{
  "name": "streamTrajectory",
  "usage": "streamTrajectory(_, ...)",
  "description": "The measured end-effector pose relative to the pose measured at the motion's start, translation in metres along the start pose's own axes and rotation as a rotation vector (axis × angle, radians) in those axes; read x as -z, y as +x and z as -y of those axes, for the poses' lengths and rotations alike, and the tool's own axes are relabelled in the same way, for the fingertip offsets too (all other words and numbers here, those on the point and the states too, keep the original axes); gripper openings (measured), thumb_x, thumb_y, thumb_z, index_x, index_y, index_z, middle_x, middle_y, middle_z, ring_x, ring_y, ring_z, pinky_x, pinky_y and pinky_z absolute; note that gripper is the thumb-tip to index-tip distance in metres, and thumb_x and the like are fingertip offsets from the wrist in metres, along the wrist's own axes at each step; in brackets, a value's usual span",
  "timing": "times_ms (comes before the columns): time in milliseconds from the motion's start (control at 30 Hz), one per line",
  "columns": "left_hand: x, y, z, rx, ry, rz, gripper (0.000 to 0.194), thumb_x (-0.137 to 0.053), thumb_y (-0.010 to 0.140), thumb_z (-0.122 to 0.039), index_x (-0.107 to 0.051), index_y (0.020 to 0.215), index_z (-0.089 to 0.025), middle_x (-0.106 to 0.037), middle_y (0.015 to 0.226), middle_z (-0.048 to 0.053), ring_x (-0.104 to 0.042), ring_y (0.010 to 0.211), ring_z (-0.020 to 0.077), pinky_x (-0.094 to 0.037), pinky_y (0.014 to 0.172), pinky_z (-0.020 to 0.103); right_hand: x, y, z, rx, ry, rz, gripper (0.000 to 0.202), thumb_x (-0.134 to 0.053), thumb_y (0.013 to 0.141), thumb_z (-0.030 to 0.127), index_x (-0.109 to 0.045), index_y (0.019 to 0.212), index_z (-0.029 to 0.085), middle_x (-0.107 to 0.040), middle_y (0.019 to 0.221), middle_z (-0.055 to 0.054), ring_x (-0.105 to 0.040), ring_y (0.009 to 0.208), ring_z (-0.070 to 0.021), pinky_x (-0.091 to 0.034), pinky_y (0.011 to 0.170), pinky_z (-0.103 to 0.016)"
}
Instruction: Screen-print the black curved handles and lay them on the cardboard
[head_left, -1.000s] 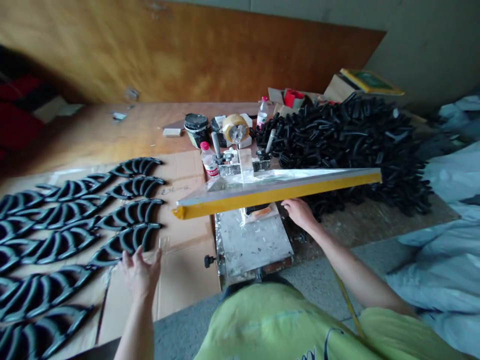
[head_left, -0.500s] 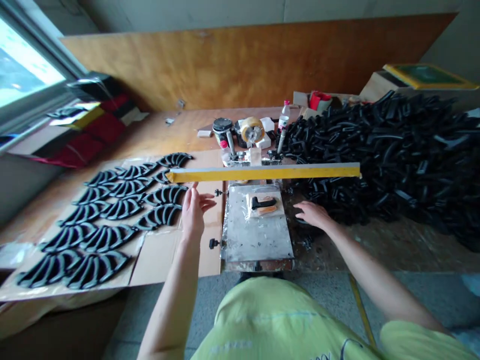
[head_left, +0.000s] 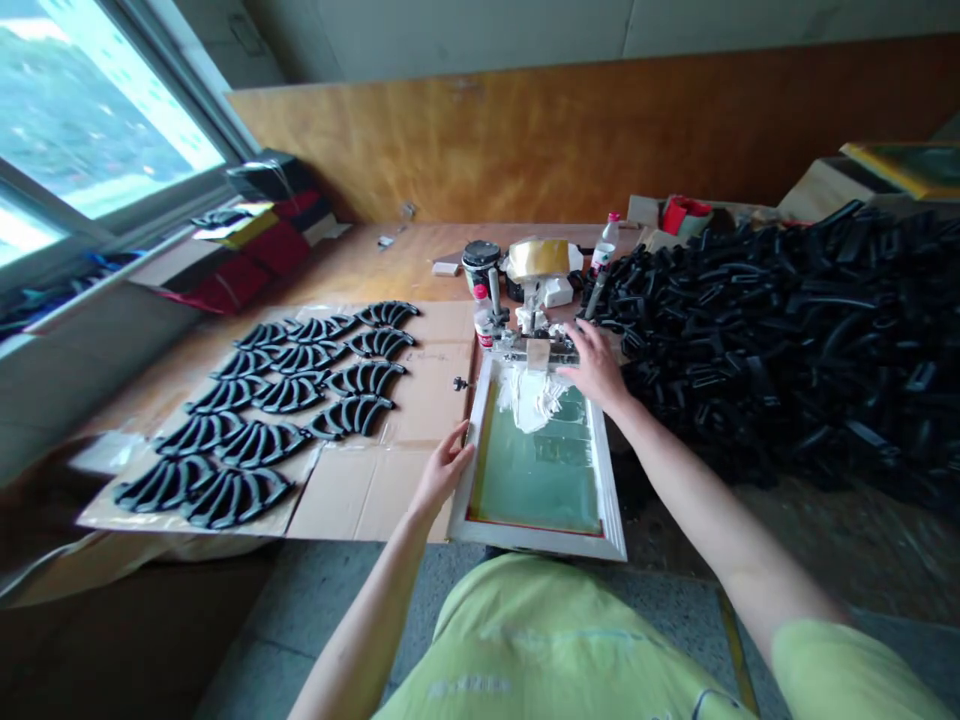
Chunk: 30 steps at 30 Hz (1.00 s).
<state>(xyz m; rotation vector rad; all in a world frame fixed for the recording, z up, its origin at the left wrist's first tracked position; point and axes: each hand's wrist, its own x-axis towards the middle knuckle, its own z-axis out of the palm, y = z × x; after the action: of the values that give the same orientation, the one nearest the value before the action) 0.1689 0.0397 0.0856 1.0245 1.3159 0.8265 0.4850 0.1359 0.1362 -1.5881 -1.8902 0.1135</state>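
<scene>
A screen-printing frame (head_left: 611,500) lies lowered over the work plate, its green mesh smeared with white paste (head_left: 531,405) at the far end. My left hand (head_left: 444,470) is at the frame's left edge, thumb and forefinger closed about it. Beyond the paste, a small tan block (head_left: 538,353) stands at the hinge clamp (head_left: 510,347). My right hand (head_left: 598,368) reaches over the frame's far right corner, fingers apart, close to the block and clamp. Whatever lies under the mesh is hidden.
Black fan-shaped rows of curved parts (head_left: 251,440) lie on cardboard (head_left: 337,490) to the left. A large heap of black parts (head_left: 765,340) fills the right. Behind stand a paint tub (head_left: 481,262), tape roll (head_left: 538,258) and two bottles, one at the back right (head_left: 606,243).
The frame has swung down from raised to flat, covering the plate and the black handle-shaped part on it. My left hand moved nearer with its edge; my right hand moved forward to the clamp.
</scene>
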Motion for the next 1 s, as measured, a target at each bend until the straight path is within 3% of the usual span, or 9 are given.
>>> streamTrajectory(100,-0.003,0.014,0.026,0.007,-0.011,-0.011,0.089,-0.07,0.069,-0.055,-0.041,0.144,-0.016,-0.066,0.074,0.0,-0.058,0.06,0.0119,-0.043,0.055,0.021,-0.029,0.015,0.026,0.079,-0.138,0.185,0.046,-0.069,0.077,0.015,-0.058,0.121,0.015,-0.052,0.128,-0.015,-0.048,0.12,-0.0285,-0.042,0.101,-0.041)
streamTrajectory(233,-0.002,0.021,0.037,0.017,-0.025,0.006,0.084,-0.069,0.072,-0.056,-0.045,0.142,-0.017,-0.068,0.082,0.003,-0.061,0.068,0.0141,-0.046,0.061,0.023,-0.041,0.014,0.027,0.084,-0.259,0.417,0.013,-0.063,0.084,0.021,-0.064,0.095,0.014,-0.065,0.1,-0.013,-0.056,0.1,-0.0251,-0.044,0.088,-0.034)
streamTrajectory(333,-0.001,0.019,0.038,0.034,-0.048,0.014,0.086,-0.069,0.072,-0.057,-0.044,0.142,-0.015,-0.069,0.085,0.005,-0.062,0.072,0.0162,-0.048,0.064,0.025,-0.04,0.009,0.018,0.0,-0.353,0.372,0.016,-0.057,0.086,0.025,-0.064,0.095,0.013,-0.068,0.099,-0.014,-0.058,0.096,-0.0255,-0.042,0.085,-0.033)
streamTrajectory(500,-0.002,0.018,0.037,0.05,-0.04,-0.008,0.081,-0.069,0.071,-0.057,-0.049,0.139,-0.017,-0.069,0.083,0.003,-0.062,0.068,0.0164,-0.048,0.06,0.026,-0.049,-0.003,0.021,-0.025,-0.418,0.369,0.018,-0.05,0.084,0.012,-0.065,0.094,0.011,-0.068,0.098,-0.016,-0.056,0.095,-0.0255,-0.039,0.083,-0.033)
streamTrajectory(600,-0.001,0.018,0.039,0.048,-0.021,0.01,0.079,-0.067,0.074,-0.057,-0.048,0.14,-0.018,-0.069,0.085,0.004,-0.062,0.069,0.0164,-0.048,0.062,0.025,-0.047,-0.025,0.033,0.152,-0.341,0.438,0.019,-0.048,0.084,0.009,-0.065,0.089,0.014,-0.066,0.093,-0.012,-0.054,0.096,-0.0241,-0.039,0.079,-0.031)
streamTrajectory(700,-0.001,0.018,0.04,0.034,-0.017,0.013,0.078,-0.065,0.076,-0.056,-0.047,0.141,-0.018,-0.07,0.089,0.005,-0.063,0.074,0.0176,-0.049,0.066,0.027,-0.029,-0.048,0.037,0.375,-0.203,0.527,0.019,-0.048,0.083,0.008,-0.065,0.088,0.017,-0.065,0.09,-0.008,-0.053,0.096,-0.022,-0.039,0.075,-0.029)
streamTrajectory(800,-0.001,0.017,0.041,0.024,-0.013,0.002,0.077,-0.064,0.077,-0.057,-0.047,0.141,-0.018,-0.07,0.09,0.005,-0.063,0.075,0.0182,-0.049,0.067,0.027,-0.012,-0.05,0.035,0.468,-0.109,0.608,0.021,-0.05,0.081,0.006,-0.065,0.086,0.019,-0.064,0.087,-0.005,-0.054,0.092,-0.0195,-0.038,0.073,-0.027)
streamTrajectory(867,-0.002,0.017,0.041,0.024,0.001,0.001,0.076,-0.063,0.078,-0.057,-0.047,0.141,-0.018,-0.07,0.09,0.005,-0.062,0.073,0.0176,-0.048,0.065,0.027,-0.009,-0.041,0.035,0.428,-0.094,0.598,0.018,-0.051,0.081,0.007,-0.064,0.083,0.02,-0.063,0.085,-0.004,-0.054,0.089,-0.0189,-0.038,0.071,-0.026)
streamTrajectory(1000,0.0,0.017,0.041,0.025,0.023,0.004,0.076,-0.063,0.078,-0.056,-0.047,0.141,-0.018,-0.07,0.086,0.005,-0.061,0.069,0.0166,-0.047,0.062,0.026,-0.022,-0.04,0.04,0.318,-0.158,0.449,0.021,-0.049,0.082,0.006,-0.064,0.089,0.017,-0.062,0.094,-0.009,-0.052,0.096,-0.0222,-0.04,0.076,-0.029)
